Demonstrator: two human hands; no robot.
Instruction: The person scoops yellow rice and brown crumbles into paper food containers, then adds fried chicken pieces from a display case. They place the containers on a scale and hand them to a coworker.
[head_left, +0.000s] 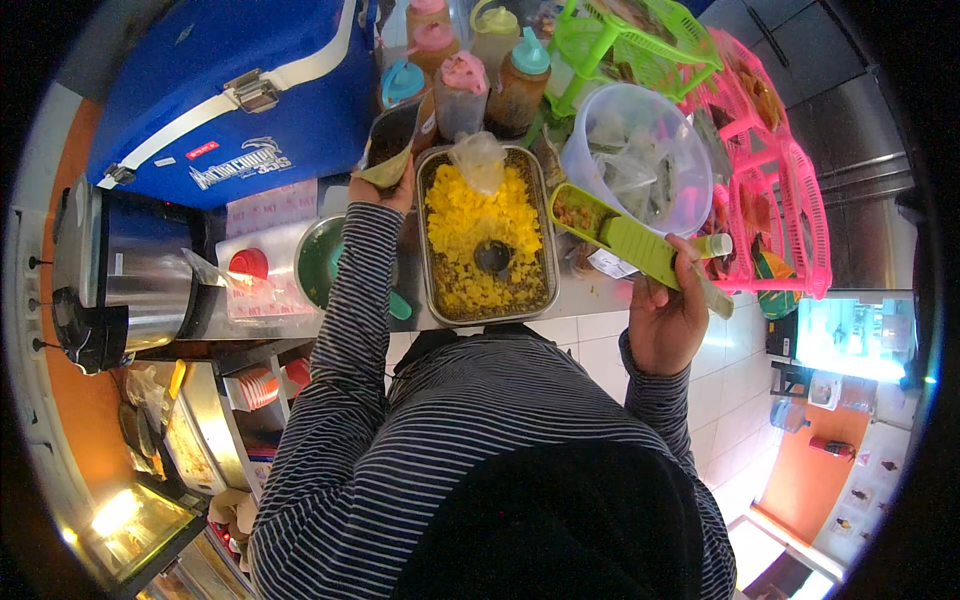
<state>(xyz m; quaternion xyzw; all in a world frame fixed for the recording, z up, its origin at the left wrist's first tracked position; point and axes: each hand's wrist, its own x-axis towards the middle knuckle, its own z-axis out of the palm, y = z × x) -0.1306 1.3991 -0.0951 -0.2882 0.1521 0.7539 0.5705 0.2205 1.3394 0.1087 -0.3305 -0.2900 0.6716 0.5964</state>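
Observation:
My right hand (668, 310) grips a lime-green slicer-like tool (640, 250), long and flat, with an open trough at its far-left end holding small orange-brown bits. It is held tilted, just right of the metal pan (551, 290). Crumbled yellow food (480, 212) fills that pan, with a clear plastic bag (478, 162) at its far end and a dark round thing (493, 257) in the middle. My left hand (398, 188) is closed on a yellowish-green flap (385, 172), beside a dark-filled container (393, 132); its kind I cannot make out.
Squeeze bottles (461, 95) stand behind the pan. A translucent tub (580, 150) of plastic bags is at the far right, near green (640, 45) and pink baskets (800, 200). A blue cooler box (230, 100), a green bowl (318, 262) and a steel pot (150, 280) are leftward.

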